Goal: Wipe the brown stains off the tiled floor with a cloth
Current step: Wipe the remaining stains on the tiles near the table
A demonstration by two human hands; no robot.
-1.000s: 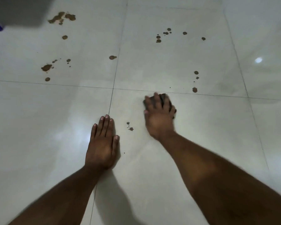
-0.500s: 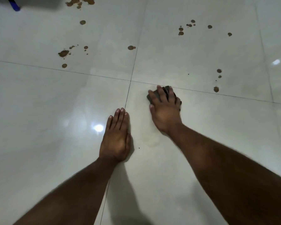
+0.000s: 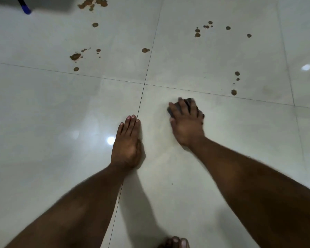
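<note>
Dark cloth (image 3: 174, 109), bunched flat on pale glossy tiled floor (image 3: 231, 140) just below a grout line, mostly covered; brown stains (image 3: 75, 56), dried spots and splotches, scattered across the far tiles.

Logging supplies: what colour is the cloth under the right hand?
Dark grey, almost black; the cloth shows in the head view.

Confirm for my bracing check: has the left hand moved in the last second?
No. The left hand stays flat, fingers beside the vertical grout line, equally short of the crossing.

The left hand (image 3: 126, 144) lies flat on the floor (image 3: 43, 113), the right hand (image 3: 185, 120) on the cloth (image 3: 172, 110) beside it.
</note>
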